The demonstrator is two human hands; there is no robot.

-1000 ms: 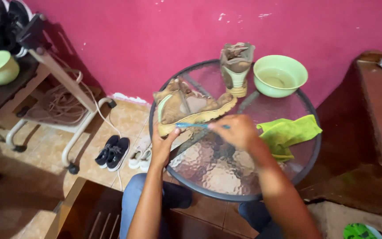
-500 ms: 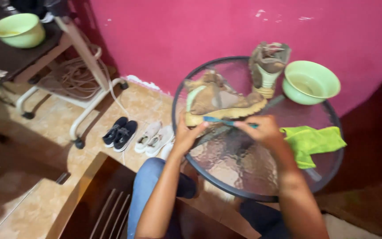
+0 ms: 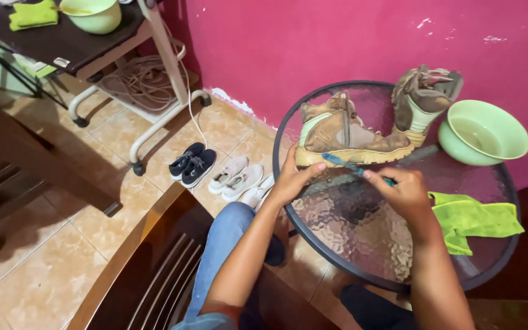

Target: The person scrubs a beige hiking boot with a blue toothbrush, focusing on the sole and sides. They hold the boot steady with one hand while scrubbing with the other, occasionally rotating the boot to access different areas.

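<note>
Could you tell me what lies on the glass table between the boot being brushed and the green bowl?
In the head view, a second boot stands upright there.

Left arm: bare forearm rising from about 6 o'clock toward 1 o'clock, elbow bent near the knee.
Left hand [image 3: 293, 178]: fingers curled, thumb stretched toward 2 o'clock, wrist bent slightly back.
Right arm: bare forearm running from 5 o'clock up toward 11 o'clock.
Right hand [image 3: 400, 189]: grip pinched closed, fingertips [image 3: 369, 175] pointing toward 10 o'clock, knuckles up.
Spacing: hands near each other, not touching.
</note>
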